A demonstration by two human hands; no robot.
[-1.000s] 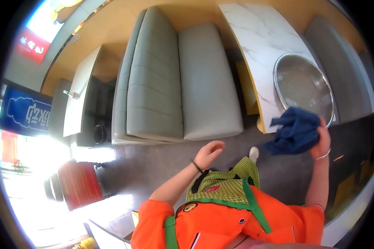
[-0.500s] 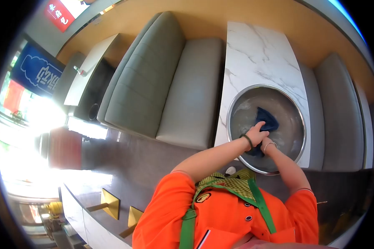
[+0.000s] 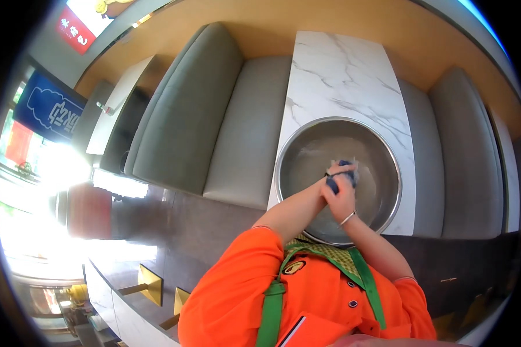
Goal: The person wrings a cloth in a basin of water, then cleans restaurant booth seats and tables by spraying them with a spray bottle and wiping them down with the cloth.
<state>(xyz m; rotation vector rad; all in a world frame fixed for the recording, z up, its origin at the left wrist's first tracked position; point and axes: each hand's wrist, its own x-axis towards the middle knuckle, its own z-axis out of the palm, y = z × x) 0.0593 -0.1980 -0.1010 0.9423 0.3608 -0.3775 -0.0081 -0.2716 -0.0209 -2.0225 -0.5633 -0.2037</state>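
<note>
Bunched up between my hands is a wet dark blue cloth (image 3: pixel 332 184), held over a large round metal basin (image 3: pixel 282 151). My left hand (image 3: pixel 340 169), with a dark band at its wrist, is wrapped round the upper part of the cloth. My right hand (image 3: pixel 340 199), wearing a pale bracelet, closes on it from below. Greyish water (image 3: pixel 312 156) lies in the basin. Some fingers are hidden behind the cloth and each other.
The basin stands on the near end of a white marbled table (image 3: pixel 341 69). A grey padded bench (image 3: pixel 249 127) flanks it on the left, another bench (image 3: pixel 425 162) on the right. Yellow-based table legs (image 3: pixel 150 283) show at lower left.
The cloth, spread low in the basin before, is now gathered into a compact bundle between both hands. My hands have come together and the view has shifted slightly.
</note>
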